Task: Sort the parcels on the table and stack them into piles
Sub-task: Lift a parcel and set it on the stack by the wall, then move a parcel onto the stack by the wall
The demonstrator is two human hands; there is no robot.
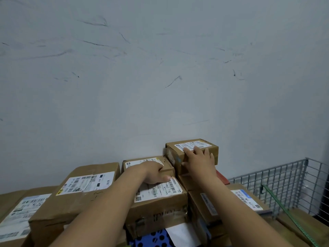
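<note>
The left hand (154,172) grips a small box's (137,163) near corner. The right hand (199,161) lies spread, seemingly flat, on the topmost box (193,143) against the wall (160,68).

Two hands, left hand (154,172), right hand (199,157), at least seven cardboard parcels (71,207), at least six shipping labels (87,182) showing, one wire mesh basket (284,177), one green strap (284,211), one blue perforated panel (153,237), one white packet (183,232), one red-brown item (221,175).

A parcel sorting room: labelled cardboard parcels (85,191) against a scuffed grey wall (160,68), wire-mesh cage (284,179) alongside.
</note>
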